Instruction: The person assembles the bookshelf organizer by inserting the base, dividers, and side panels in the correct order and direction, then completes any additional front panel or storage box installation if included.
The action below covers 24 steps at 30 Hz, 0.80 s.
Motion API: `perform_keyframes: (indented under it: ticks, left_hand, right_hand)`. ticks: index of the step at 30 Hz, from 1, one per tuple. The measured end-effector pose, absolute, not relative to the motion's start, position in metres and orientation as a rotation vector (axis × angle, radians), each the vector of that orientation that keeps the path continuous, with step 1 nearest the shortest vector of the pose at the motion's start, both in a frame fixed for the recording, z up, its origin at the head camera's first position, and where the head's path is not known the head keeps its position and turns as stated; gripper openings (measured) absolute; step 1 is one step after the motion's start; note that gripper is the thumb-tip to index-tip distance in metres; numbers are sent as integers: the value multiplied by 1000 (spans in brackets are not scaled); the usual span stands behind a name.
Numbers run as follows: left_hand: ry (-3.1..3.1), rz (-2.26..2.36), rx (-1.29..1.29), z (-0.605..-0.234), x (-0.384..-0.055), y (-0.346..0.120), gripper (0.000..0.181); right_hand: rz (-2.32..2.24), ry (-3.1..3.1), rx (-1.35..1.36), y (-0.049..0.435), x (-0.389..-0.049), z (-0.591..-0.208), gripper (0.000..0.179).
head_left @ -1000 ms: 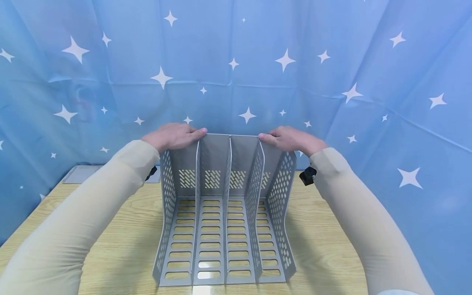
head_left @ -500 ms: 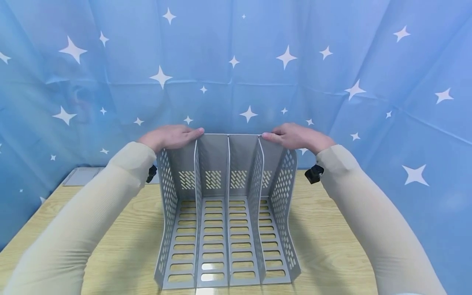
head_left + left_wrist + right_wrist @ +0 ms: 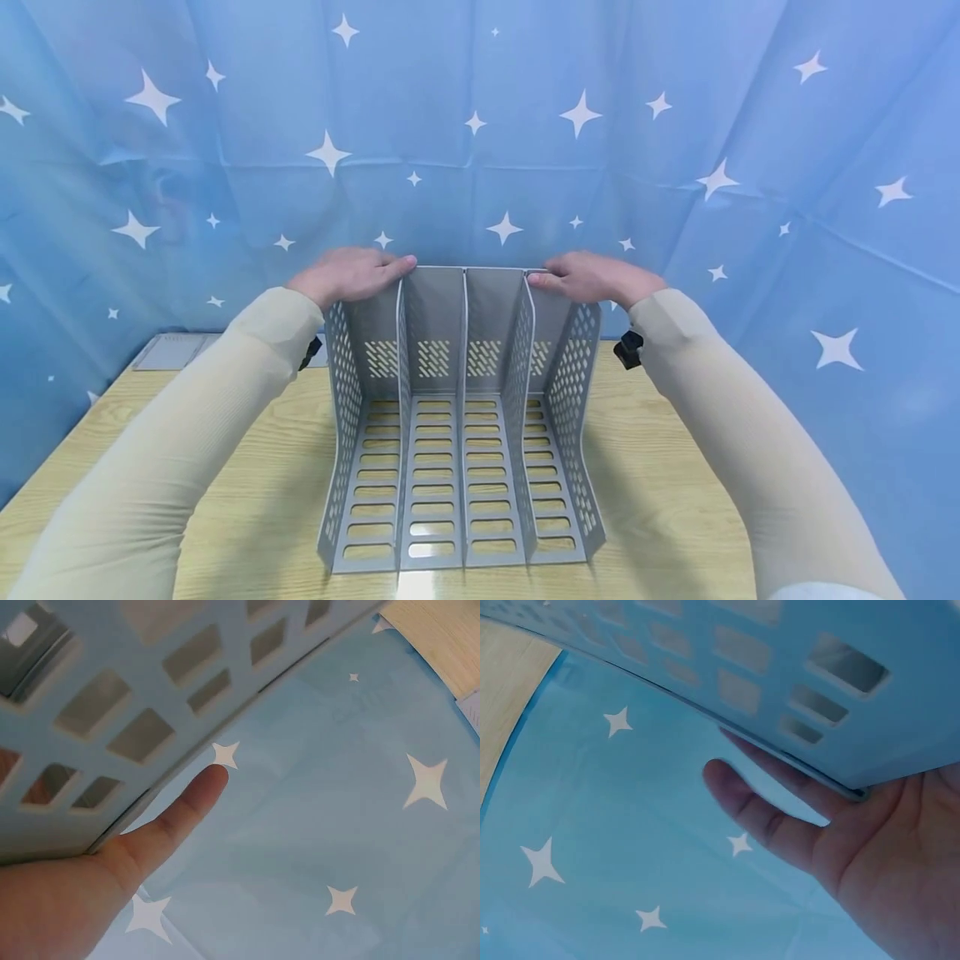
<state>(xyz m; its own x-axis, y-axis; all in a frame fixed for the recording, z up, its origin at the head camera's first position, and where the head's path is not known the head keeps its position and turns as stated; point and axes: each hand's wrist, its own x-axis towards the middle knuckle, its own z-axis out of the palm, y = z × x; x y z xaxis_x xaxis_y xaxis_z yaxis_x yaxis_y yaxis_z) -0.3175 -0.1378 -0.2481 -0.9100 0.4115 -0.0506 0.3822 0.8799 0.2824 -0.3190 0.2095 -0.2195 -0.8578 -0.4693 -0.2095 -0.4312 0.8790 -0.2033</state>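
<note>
A grey plastic file rack [image 3: 435, 308] stands upright on the table, its compartments facing me, with slotted floors and perforated walls. My left hand [image 3: 352, 275] holds the left part of its back top edge, thumb along the front and fingers hidden behind. At the right part of that edge my right hand [image 3: 596, 279] grips likewise. In the left wrist view, one finger of the left hand [image 3: 60, 900] reaches out behind the perforated side wall [image 3: 37, 832]. The right wrist view has the right hand [image 3: 915, 855] at the rack's corner, its fingers stretched behind the back panel.
Light wooden table [image 3: 660, 500] lies under the rack. A blue curtain [image 3: 450, 100] with white stars hangs close behind it. Flat pale grey panels [image 3: 161, 352] lie at the back left, partly covered by the left sleeve [image 3: 157, 433].
</note>
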Motion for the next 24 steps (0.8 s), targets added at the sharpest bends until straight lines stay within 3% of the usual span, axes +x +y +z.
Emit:
perform_keyframes:
  ticks: [7, 16, 24]
  left_hand:
    - [2920, 403, 602, -255, -322, -129, 72]
    - [2931, 370, 621, -252, -320, -129, 73]
    - [2921, 346, 608, -246, -319, -128, 75]
  right_hand:
    - [-260, 2775, -649, 217, -327, -231, 59]
    - [-470, 2834, -607, 222, -329, -244, 70]
    - [-511, 2887, -583, 221, -330, -245, 67]
